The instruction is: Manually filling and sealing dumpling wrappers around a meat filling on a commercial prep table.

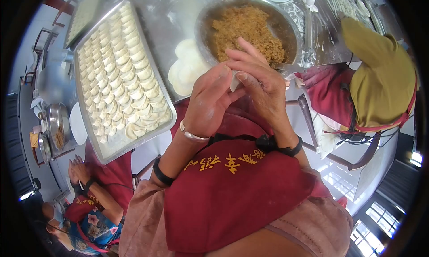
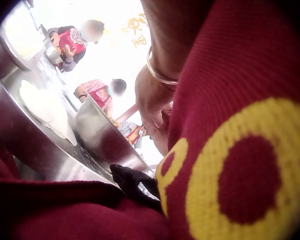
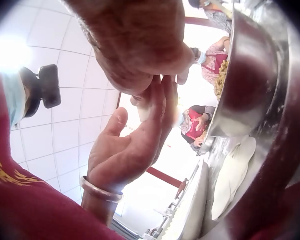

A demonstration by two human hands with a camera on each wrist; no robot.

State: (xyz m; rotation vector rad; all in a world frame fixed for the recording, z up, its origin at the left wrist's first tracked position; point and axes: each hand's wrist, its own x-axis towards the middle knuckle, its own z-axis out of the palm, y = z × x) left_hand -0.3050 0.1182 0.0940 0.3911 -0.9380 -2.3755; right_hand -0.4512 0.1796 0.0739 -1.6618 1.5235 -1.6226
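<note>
In front of the red apron (image 1: 241,194), both hands come together close to the near rim of a steel bowl (image 1: 292,38). Between them a small part of a white dumpling (image 1: 234,81) shows; the fingers hide the rest. My left hand (image 1: 208,98), with a bangle on its wrist, holds the dumpling from the left. The right hand (image 1: 266,89) pinches it, thumb along the near side and fingers reaching over the left hand's fingers. In the right wrist view the left hand (image 3: 130,147) is under the right hand (image 3: 140,45), palm side showing.
Brown minced filling (image 1: 248,26) lies in the bowl. Round dough wrappers (image 1: 185,71) overlap on the steel table (image 1: 176,22) beside it. Left of them a metal tray (image 1: 167,116) carries rows of dumplings (image 1: 118,67). Another person (image 1: 96,194) works at lower left; a chair (image 1: 308,118) stands right.
</note>
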